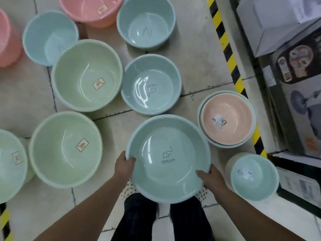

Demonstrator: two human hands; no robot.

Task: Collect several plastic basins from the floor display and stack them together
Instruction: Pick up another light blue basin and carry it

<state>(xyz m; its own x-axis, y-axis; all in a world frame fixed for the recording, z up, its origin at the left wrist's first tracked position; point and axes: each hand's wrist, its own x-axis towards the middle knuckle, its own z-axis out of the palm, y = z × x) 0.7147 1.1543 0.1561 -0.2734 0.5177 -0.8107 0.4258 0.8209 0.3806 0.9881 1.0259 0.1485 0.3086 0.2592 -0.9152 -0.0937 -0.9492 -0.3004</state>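
I hold a pale blue basin (168, 158) printed with an elephant and "HOME LIFE" above my feet. My left hand (124, 165) grips its left rim and my right hand (211, 180) grips its lower right rim. On the tiled floor ahead stand another blue basin (151, 84) with the same print, a blue one (145, 21) farther back, two green basins (87, 75) (65, 148) and a blue one (50, 36) at the left. To the right, a peach basin (227, 119) sits nested inside a blue one.
Pink basins (92, 9) (7, 39) lie at the top and far left. A small blue basin (254, 177) stands at my right. A yellow-black hazard stripe (229, 54) borders a shelf of boxed goods (286, 49) on the right. Another green basin (10, 164) sits at the left edge.
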